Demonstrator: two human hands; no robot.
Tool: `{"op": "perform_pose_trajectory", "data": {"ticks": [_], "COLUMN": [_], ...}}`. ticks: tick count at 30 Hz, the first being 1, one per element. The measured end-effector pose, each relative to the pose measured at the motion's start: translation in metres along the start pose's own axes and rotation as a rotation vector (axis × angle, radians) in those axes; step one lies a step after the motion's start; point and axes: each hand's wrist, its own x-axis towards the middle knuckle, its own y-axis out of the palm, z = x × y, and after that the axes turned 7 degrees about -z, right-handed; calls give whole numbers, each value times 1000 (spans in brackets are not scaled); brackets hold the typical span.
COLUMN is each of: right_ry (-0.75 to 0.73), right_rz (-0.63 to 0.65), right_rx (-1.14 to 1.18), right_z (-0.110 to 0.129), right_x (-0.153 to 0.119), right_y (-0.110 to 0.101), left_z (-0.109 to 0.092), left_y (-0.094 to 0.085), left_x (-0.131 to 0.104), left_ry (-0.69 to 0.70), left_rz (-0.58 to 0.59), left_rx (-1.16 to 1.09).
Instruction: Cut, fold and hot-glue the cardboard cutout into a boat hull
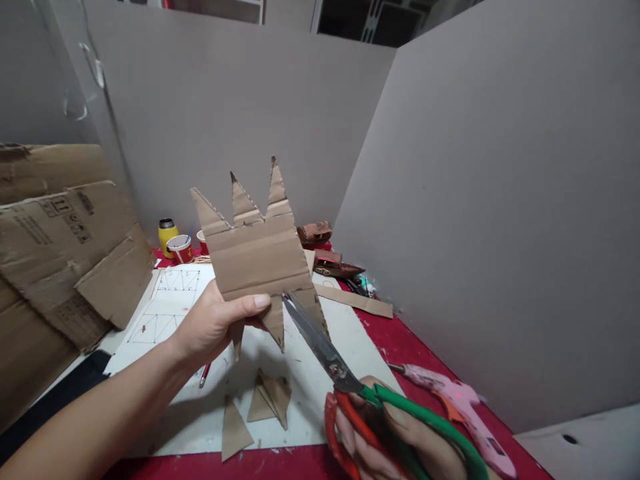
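Observation:
My left hand (220, 320) grips a cardboard piece (255, 257) by its lower edge, thumb across the front. Three pointed spikes rise from its top edge, and more points hang from the bottom. My right hand (390, 433) is closed round the handles, one green and one red-orange, of a pair of scissors (320, 347). The blade tips meet the cardboard's lower edge beside a downward point, just right of my left thumb. Under the piece, a triangular cardboard scrap (235, 430) and several overlapping scraps (270, 400) lie on the white board (310, 427).
At right a pink glue gun (460, 400) rests on the red tabletop (400, 340). Large cardboard sheets (60, 240) lean at left. A paper with truss drawings (165, 307), paper cup (180, 248), yellow bottle (168, 232), cardboard strip (355, 300) and brown model boat (335, 267) lie behind.

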Motion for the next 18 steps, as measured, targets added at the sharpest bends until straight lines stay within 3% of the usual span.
{"op": "perform_pose_trajectory", "data": {"ticks": [3,8,18], "right_ry": [-50,-85,-57], "right_rz": [-99,-75,-100], "right_rx": [66,118,110], "right_z": [-7,-14,-1], "right_x": [-1,0,1], "right_y": [2,1,12], "left_z": [0,0,0], "left_y": [0,1,2], "left_x": [0,-1,-2], "left_ry": [2,15,20], "left_rz": [15,24,-41], "left_rx": [13,40,58]}}
